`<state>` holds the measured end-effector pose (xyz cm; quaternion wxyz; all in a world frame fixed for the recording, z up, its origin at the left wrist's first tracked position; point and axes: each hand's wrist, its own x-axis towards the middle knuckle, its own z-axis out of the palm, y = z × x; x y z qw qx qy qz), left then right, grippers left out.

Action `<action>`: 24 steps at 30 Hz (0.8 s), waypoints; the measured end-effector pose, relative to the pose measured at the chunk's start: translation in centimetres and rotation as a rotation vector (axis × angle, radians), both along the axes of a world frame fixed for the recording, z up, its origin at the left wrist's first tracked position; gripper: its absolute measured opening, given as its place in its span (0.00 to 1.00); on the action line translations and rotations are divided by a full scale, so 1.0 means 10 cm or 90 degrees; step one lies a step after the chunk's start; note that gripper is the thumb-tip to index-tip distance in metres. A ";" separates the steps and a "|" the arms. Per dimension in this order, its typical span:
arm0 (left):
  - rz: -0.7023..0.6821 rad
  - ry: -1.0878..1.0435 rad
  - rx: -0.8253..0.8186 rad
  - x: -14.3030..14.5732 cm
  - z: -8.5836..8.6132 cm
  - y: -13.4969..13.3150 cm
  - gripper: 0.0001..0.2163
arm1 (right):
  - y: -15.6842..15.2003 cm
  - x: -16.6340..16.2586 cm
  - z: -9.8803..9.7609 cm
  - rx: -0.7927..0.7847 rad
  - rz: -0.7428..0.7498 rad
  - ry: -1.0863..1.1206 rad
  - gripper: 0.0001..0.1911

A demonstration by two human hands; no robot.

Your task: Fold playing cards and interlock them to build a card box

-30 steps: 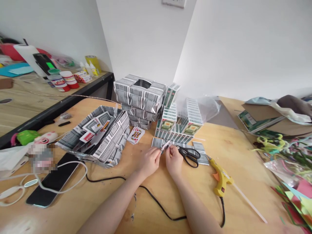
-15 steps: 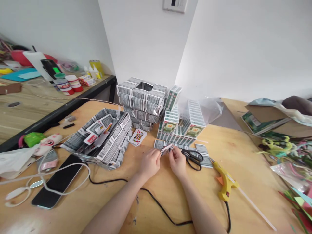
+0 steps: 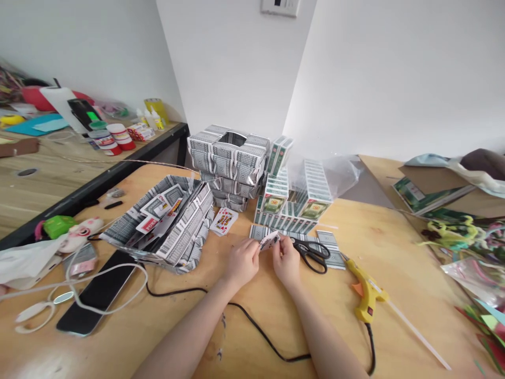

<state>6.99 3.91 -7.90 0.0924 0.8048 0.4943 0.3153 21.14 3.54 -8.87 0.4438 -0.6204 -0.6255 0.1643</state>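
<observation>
Between my hands is a playing card (image 3: 270,241), its printed side partly showing. My left hand (image 3: 242,259) pinches its left end, and my right hand (image 3: 286,261) pinches the right end. Just right of my right hand lie black-handled scissors (image 3: 314,255), open blades partly hidden. Patterned grey cards (image 3: 330,242) lie flat behind and beside the scissors. A face-up king card (image 3: 224,220) rests beyond my left hand. Left of it stands an open basket made of folded cards (image 3: 185,226), with loose cards inside.
Behind stand a card-built box (image 3: 229,158) and stacked green-and-white card packs (image 3: 294,218). A yellow glue gun (image 3: 369,297) lies at right, its black cable (image 3: 256,331) crossing in front. A phone (image 3: 98,295) and white cord lie at left.
The card in my fingers has turned, so more of its printed face shows. My hands stay in nearly the same place; the view has shifted slightly.
</observation>
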 end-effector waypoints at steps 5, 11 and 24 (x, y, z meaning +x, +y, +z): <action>0.005 0.027 0.001 0.01 -0.01 0.00 0.09 | 0.00 -0.01 -0.02 0.013 -0.035 -0.011 0.12; 0.003 0.041 -0.004 0.01 0.01 0.00 0.08 | -0.01 -0.04 -0.05 0.047 -0.093 -0.067 0.11; 0.030 0.003 -0.062 -0.01 0.00 0.03 0.08 | -0.04 -0.08 -0.03 0.027 -0.100 -0.008 0.11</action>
